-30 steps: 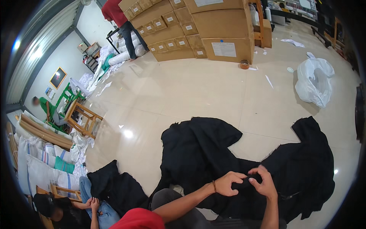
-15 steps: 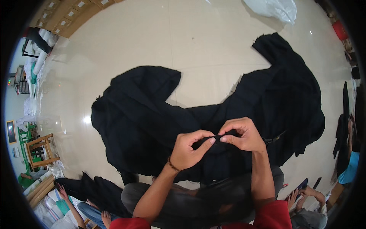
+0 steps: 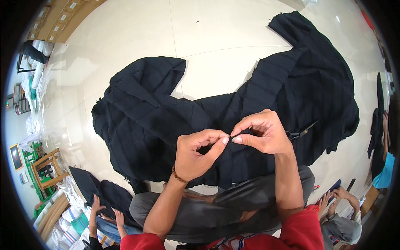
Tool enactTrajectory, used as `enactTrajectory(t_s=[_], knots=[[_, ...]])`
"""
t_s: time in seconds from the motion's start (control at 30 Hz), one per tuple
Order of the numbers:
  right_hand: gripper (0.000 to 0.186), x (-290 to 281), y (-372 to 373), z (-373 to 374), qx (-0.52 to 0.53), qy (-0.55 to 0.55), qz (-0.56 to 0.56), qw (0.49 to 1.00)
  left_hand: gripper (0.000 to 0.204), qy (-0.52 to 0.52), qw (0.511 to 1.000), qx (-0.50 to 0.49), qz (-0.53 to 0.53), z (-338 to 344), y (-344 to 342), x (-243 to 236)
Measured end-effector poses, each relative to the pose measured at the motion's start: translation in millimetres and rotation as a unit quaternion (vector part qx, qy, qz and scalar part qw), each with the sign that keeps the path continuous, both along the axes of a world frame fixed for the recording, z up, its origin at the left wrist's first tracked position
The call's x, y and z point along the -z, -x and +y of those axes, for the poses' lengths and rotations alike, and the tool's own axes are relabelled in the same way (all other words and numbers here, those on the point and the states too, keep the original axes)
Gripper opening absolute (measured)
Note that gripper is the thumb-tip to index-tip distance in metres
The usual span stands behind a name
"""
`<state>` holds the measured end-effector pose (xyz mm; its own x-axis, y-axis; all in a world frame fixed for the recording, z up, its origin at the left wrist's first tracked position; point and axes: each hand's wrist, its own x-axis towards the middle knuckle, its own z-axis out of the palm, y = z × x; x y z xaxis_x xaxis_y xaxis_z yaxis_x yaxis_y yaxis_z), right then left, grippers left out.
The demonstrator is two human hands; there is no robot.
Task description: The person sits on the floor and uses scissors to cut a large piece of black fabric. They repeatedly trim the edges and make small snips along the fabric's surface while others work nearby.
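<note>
A large black cloth (image 3: 154,96) with pleat-like bands and frayed edges lies spread over the floor and reaches my crossed legs. Above its middle, my left hand (image 3: 199,152) is closed in a pinch, thumb against index finger. My right hand (image 3: 263,135) pinches in the same way just beside it, and the fingertips of both nearly meet. Whatever sits between the fingertips is too small and dark against the cloth to make out. Right of my right wrist, a pair of black scissors (image 3: 306,131) rests on the cloth, its handles partly hidden by that wrist.
Pale floor tiles (image 3: 216,33) surround the cloth. At lower left a co-worker's hands (image 3: 98,204) rest on another dark cloth (image 3: 110,193); another co-worker's hands (image 3: 341,193) are at lower right. Cardboard boxes (image 3: 56,25) stand far left, a wooden frame (image 3: 46,168) nearer.
The view has shifted, so the cloth's far end sits higher in the picture. Both hands keep their pinch close together. More of the scissors shows now. The lower-left co-worker's hands have moved.
</note>
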<state>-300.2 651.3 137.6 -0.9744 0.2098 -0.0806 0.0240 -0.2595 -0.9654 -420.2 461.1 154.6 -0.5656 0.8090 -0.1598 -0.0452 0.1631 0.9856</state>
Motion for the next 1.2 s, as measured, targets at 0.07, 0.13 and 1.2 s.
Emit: enactTrajectory(t_s=[0.07, 0.13, 1.2], knots=[[0.012, 1, 0, -3, 0.013, 0.005, 0.024, 1.0, 0.012, 0.015, 1.0, 0.012, -0.007, -1, 1, -4], [0.012, 2, 0, -3, 0.009, 0.018, 0.02, 1.0, 0.013, -0.006, 1.0, 0.004, 0.008, 0, 0, -3], [0.02, 16, 0, -4, -0.035, 0.089, 0.003, 0.995, 0.008, -0.01, 0.978, 0.059, 0.198, 2, 6, -7]])
